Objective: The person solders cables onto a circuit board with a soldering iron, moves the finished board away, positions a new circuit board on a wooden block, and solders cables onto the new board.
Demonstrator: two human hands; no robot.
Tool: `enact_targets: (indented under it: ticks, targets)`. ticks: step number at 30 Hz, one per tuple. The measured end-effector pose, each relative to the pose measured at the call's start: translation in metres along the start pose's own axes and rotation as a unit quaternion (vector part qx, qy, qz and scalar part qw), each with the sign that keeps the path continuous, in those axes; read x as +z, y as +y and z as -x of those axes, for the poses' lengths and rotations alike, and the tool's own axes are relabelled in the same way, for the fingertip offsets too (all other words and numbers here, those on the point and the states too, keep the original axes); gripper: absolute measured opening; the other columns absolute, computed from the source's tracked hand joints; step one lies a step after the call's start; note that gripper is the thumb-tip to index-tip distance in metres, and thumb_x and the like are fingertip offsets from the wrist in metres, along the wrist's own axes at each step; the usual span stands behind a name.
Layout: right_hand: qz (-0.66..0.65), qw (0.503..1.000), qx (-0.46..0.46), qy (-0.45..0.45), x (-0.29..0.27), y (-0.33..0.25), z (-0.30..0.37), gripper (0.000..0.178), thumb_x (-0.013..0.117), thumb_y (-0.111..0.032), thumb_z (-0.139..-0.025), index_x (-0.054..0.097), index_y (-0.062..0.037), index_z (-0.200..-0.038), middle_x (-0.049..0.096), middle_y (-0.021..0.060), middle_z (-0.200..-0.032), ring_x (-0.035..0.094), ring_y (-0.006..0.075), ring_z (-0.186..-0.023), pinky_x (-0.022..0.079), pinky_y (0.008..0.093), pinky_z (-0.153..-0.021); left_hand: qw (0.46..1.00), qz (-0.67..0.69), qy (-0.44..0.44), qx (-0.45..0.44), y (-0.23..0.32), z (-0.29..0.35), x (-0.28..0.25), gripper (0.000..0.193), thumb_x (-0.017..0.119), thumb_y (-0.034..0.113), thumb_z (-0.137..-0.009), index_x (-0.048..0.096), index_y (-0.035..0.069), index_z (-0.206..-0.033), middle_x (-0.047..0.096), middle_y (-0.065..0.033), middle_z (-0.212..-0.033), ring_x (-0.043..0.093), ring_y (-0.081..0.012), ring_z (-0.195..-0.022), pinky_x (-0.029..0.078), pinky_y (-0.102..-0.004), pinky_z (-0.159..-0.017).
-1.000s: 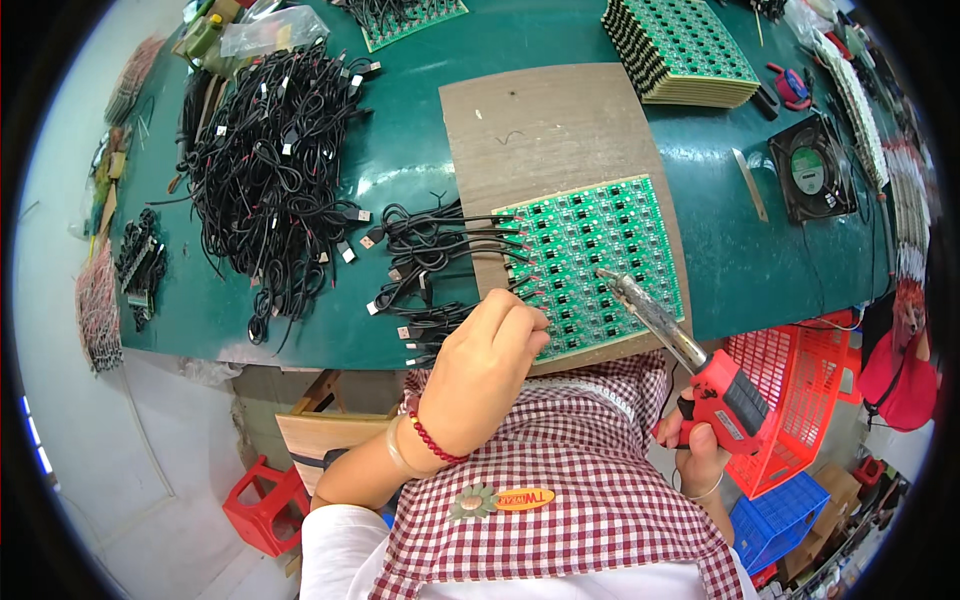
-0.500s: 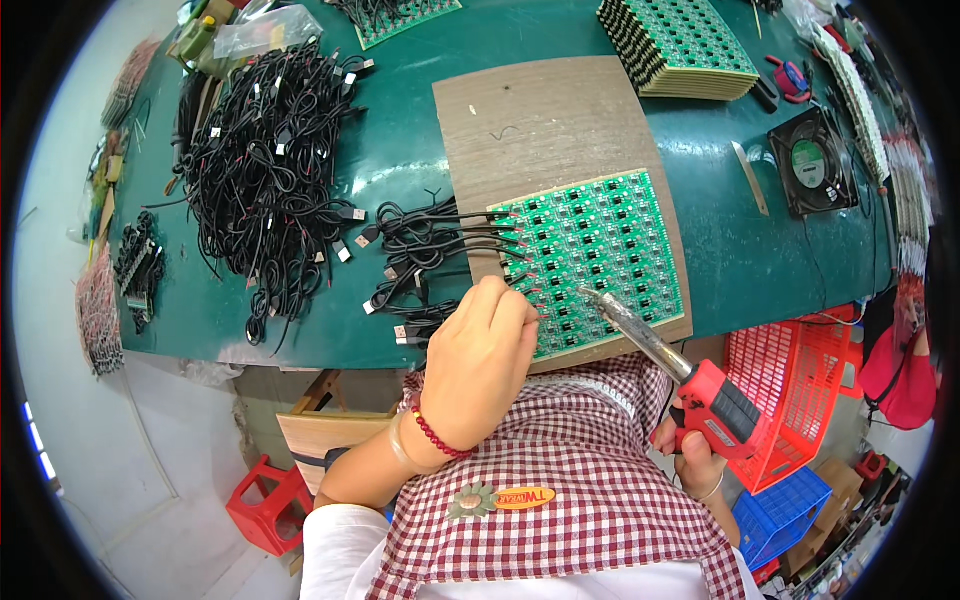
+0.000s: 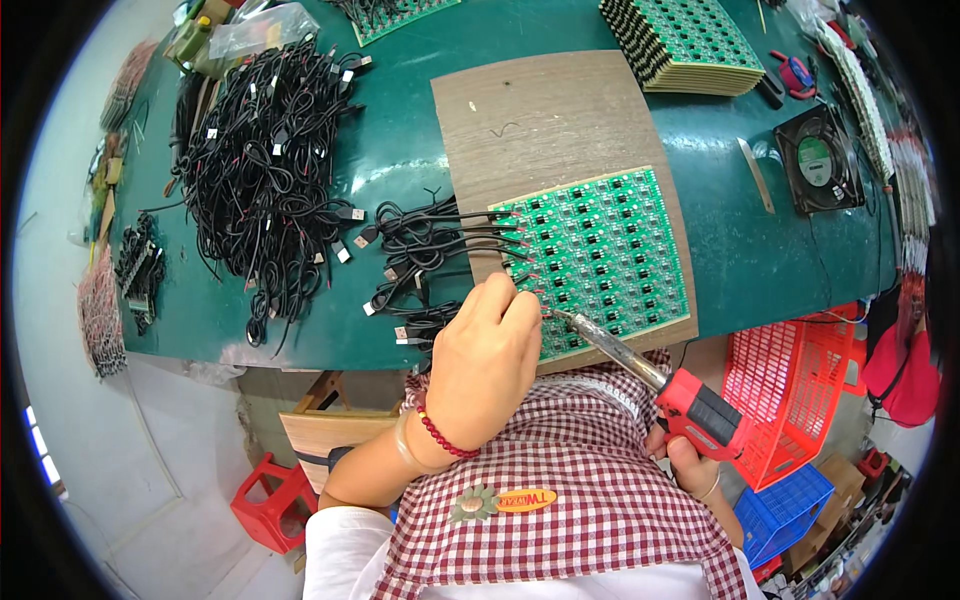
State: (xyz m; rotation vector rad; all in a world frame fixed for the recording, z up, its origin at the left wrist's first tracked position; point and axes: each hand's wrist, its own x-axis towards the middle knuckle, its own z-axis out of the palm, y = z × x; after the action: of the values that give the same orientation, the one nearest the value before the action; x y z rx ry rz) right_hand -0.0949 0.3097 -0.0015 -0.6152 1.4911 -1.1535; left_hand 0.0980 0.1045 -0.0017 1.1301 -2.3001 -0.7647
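Note:
A green circuit board panel (image 3: 610, 240) lies on a brown wooden sheet (image 3: 540, 120). Several black USB cables (image 3: 420, 235) run to its left edge, their red wire ends on the board. My left hand (image 3: 485, 360) pinches a USB cable at the panel's lower left; the fingers hide most of that cable. In my right hand (image 3: 690, 465) is a soldering iron (image 3: 705, 412) with a red and black handle. Its tip is at the lower left part of the panel, close beside my left fingertips; whether it touches the wire I cannot tell.
A big heap of black USB cables (image 3: 265, 170) covers the table's left part. Stacked circuit panels (image 3: 685, 50) stand at the far right, with a small black fan (image 3: 818, 160) and a metal strip (image 3: 756, 175) nearer. Red (image 3: 785, 390) and blue (image 3: 785, 515) crates sit below the table's right edge.
The soldering iron has moved left and slightly down, bringing its tip from over the panel to beside my left fingertips. My left hand keeps its pinch almost in place.

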Motion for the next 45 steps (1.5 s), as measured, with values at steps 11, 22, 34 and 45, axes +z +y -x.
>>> enact_targets:
  ticks: [11, 22, 34, 45]
  targets:
    - [0.044, 0.998, -0.011, -0.048, -0.005, 0.003, -0.003, 0.03, 0.066, -0.025, -0.085, 0.063, 0.0042, -0.092, 0.064, 0.0091, -0.075, 0.06, 0.017, -0.068, 0.05, 0.0307, -0.063, 1.0, -0.006, 0.021, 0.006, 0.0, 0.0, 0.001, 0.016, 0.067, -0.005, -0.071, 0.053, 0.001, -0.075, 0.045, -0.011, -0.075, 0.053, -0.0283, -0.062, 0.043, -0.0371, -0.054]
    - [-0.023, 1.0, -0.005, -0.003, -0.007, 0.001, 0.006, 0.043, 0.065, -0.035, -0.087, 0.058, 0.0025, -0.107, 0.063, 0.0091, -0.083, 0.059, 0.0161, -0.073, 0.05, 0.0307, -0.066, 1.0, -0.017, 0.017, 0.001, 0.003, 0.0, 0.002, 0.016, 0.067, -0.005, -0.072, 0.053, 0.002, -0.075, 0.046, -0.0113, -0.075, 0.053, -0.0292, -0.062, 0.042, -0.0373, -0.054]
    - [-0.003, 1.0, -0.021, -0.009, -0.006, 0.004, 0.008, 0.038, 0.063, -0.032, -0.089, 0.058, 0.0028, -0.106, 0.063, 0.009, -0.08, 0.059, 0.0162, -0.072, 0.049, 0.0312, -0.065, 0.996, -0.066, -0.031, -0.049, 0.007, 0.002, -0.005, 0.01, 0.067, 0.003, -0.078, 0.057, 0.004, -0.079, 0.059, -0.008, -0.073, 0.058, -0.023, -0.055, 0.044, -0.0336, -0.05]
    - [0.003, 1.0, -0.022, -0.002, -0.003, 0.007, 0.005, 0.029, 0.065, -0.022, -0.086, 0.062, 0.004, -0.097, 0.063, 0.0095, -0.075, 0.06, 0.0171, -0.068, 0.05, 0.031, -0.064, 0.997, -0.014, -0.002, -0.07, 0.0, 0.002, 0.006, 0.013, 0.066, 0.002, -0.079, 0.054, 0.003, -0.079, 0.061, -0.0096, -0.07, 0.058, -0.023, -0.052, 0.044, -0.0322, -0.048]
